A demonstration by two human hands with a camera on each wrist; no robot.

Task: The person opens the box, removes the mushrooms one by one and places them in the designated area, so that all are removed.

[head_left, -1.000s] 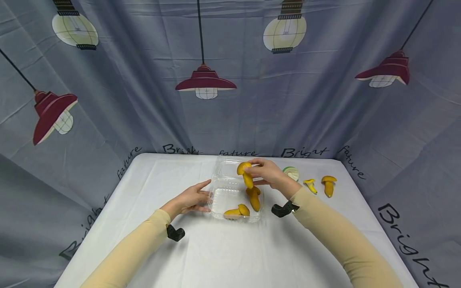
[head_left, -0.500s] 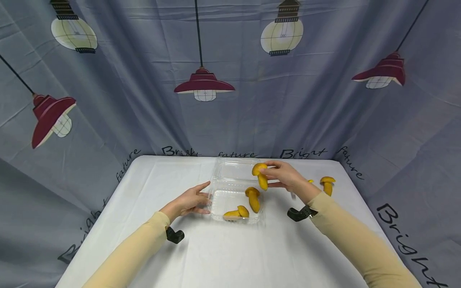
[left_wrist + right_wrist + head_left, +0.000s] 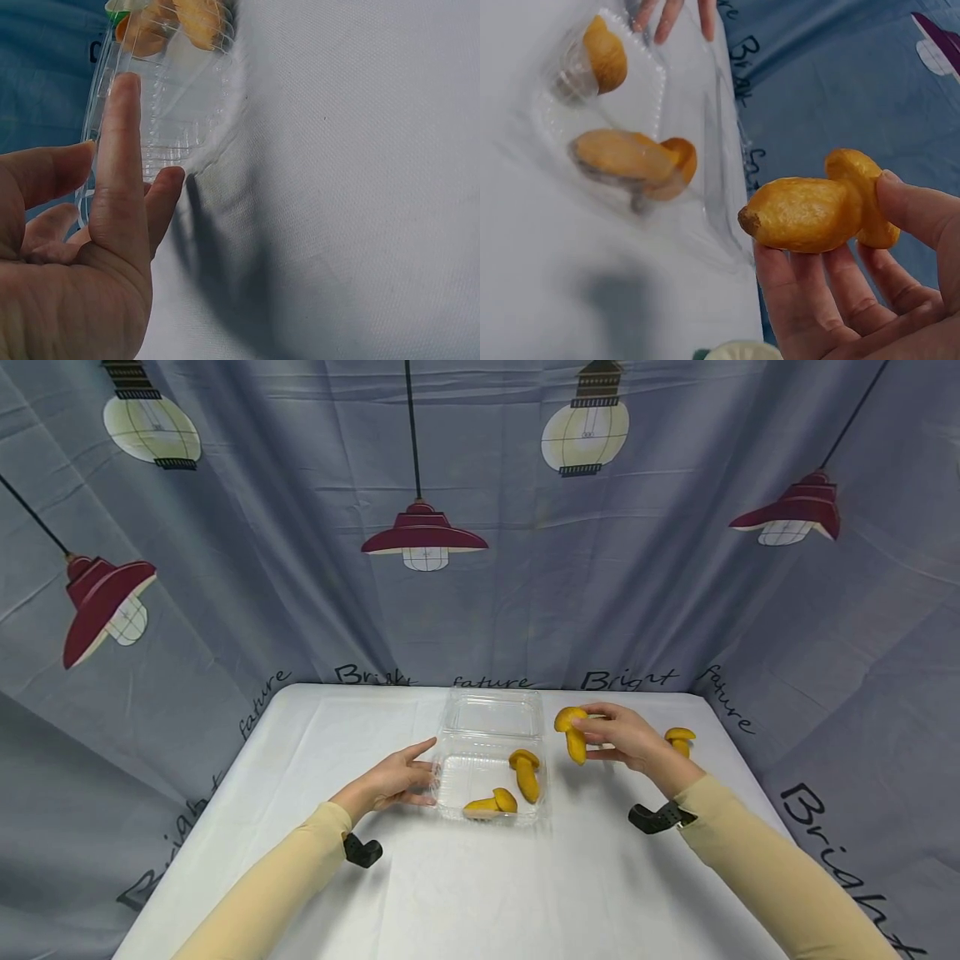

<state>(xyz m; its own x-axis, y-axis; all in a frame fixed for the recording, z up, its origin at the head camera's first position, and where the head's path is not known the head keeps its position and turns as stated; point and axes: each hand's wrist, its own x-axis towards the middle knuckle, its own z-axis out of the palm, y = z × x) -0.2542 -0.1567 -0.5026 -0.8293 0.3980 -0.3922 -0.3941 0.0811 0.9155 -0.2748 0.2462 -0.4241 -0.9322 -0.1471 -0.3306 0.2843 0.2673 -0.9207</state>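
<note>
My right hand [image 3: 626, 739] pinches a yellow mushroom [image 3: 572, 733] between thumb and fingers, in the air just right of a clear plastic box [image 3: 472, 772]. In the right wrist view the mushroom [image 3: 810, 214] lies along the fingers, its stem pointing left. Inside the box are two more: one mushroom [image 3: 526, 774] upright along the right side, another mushroom [image 3: 491, 802] lying by the front wall. The box's hinged lid [image 3: 492, 714] is folded back behind it. With fingers extended, my left hand [image 3: 393, 779] touches the box's left side; the left wrist view shows its fingers at the clear wall [image 3: 172, 112].
Another yellow mushroom [image 3: 680, 740] lies at the right of the white-clothed table [image 3: 450, 893], partly behind my right hand. In the right wrist view a pale round piece with a green edge [image 3: 742, 351] shows at the bottom. A grey curtain [image 3: 480, 610] hangs behind.
Holding the mushroom, my right hand has moved right, from above the box to beside it. It now covers the pale round piece and a small yellow mushroom. My left hand stays at the box.
</note>
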